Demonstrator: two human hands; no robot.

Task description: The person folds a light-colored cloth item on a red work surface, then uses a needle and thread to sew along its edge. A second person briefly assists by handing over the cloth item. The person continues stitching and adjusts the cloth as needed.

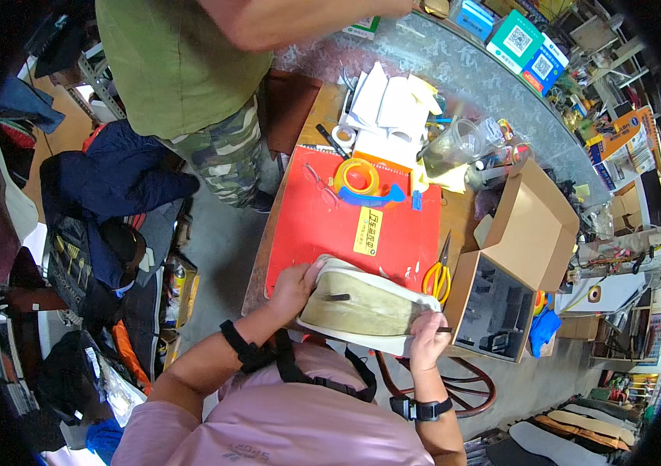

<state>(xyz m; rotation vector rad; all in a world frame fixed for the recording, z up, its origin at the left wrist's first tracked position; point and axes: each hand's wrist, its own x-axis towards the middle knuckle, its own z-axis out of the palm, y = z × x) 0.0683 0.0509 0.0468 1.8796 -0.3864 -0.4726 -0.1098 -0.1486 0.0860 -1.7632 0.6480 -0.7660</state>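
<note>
An oblong khaki piece (365, 307) with a white rim and a short black mark or slot lies level at the near edge of the red board (315, 237). My left hand (293, 291) grips its left end with closed fingers. My right hand (428, 335) is closed on its right end, and a thin dark item sticks out rightward by those fingers. Just beyond sit yellow-handled scissors (439, 279). Farther up the board are a tape roll (357, 172) in a blue-and-yellow dispenser and a small yellow label (367, 230).
Another person (175, 78) in an olive shirt stands at upper left by the counter (462, 70). An open cardboard box (536, 225) is at right. Papers (381, 97) and a plastic cup (454, 147) crowd the back. Piled clothes (97, 171) lie left; a round metal stand (466, 388) is below.
</note>
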